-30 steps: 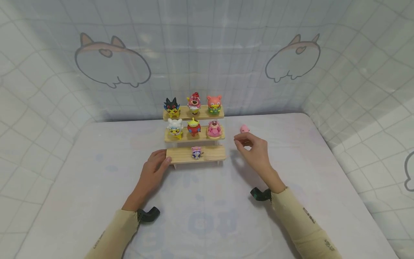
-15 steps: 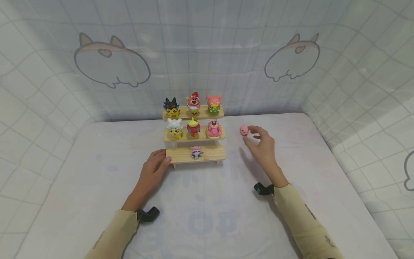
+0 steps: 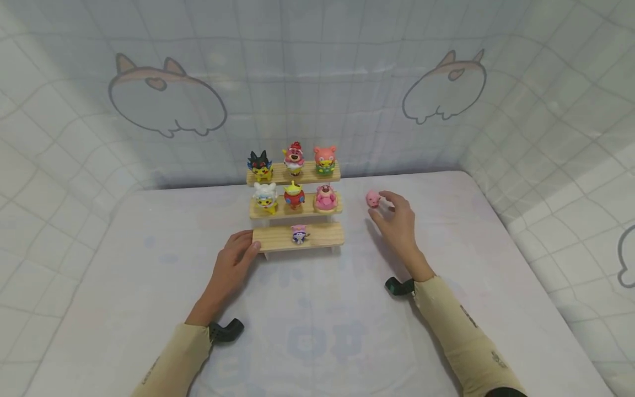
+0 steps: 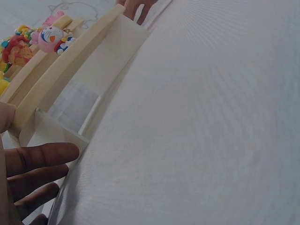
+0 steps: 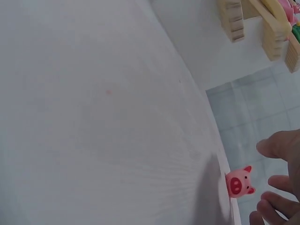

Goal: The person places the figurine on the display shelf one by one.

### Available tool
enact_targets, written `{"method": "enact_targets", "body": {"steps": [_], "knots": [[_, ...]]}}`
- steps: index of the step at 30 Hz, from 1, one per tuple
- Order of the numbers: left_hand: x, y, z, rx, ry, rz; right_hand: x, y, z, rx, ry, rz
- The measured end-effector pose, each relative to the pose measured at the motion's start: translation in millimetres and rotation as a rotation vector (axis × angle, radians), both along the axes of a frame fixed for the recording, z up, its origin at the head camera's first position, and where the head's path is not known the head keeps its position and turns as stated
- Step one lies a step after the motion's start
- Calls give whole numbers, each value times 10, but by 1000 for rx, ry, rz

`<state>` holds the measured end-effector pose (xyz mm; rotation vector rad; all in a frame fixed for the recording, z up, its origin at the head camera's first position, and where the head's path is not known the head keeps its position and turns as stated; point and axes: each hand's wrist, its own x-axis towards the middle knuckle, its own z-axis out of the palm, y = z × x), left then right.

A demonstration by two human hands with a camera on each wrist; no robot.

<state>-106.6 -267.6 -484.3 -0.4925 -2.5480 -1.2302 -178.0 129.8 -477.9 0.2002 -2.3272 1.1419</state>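
Note:
A pink pig figurine (image 3: 373,199) stands on the table right of the tiered wooden display stand (image 3: 322,236). My right hand (image 3: 397,223) is beside the pig, thumb and fingers parted with a gap between them. In the right wrist view the pig (image 5: 238,182) shows its red snout, apart from the fingertips. My left hand (image 3: 235,258) rests at the left end of the stand's lowest step. In the left wrist view its thumb touches the wooden step (image 4: 51,84), and the other fingers (image 4: 44,157) lie straight beside the white support.
On the lowest step stands a small pink-and-purple figurine (image 3: 299,234). The middle step bears a white-hooded yellow figurine (image 3: 265,198), a red one (image 3: 294,196) and a pink bear (image 3: 326,198). Three more stand on top. A grid-patterned curtain (image 3: 317,88) hangs behind.
My right hand has moved from in front of the pig to its right side, and its thumb and fingers have spread apart. The left hand stays at the stand.

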Motion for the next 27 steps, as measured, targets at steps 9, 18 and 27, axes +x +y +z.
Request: {"method": "enact_targets", "body": {"steps": [9, 18, 27], "knots": [[1, 2, -12, 9, 17, -21, -193, -1, -118, 17, -62, -9], [16, -19, 7, 7, 16, -1, -296, -7, -151, -11, -8, 19], [2, -4, -24, 21, 27, -16, -198, -3, -170, -24, -74, -3]]}}
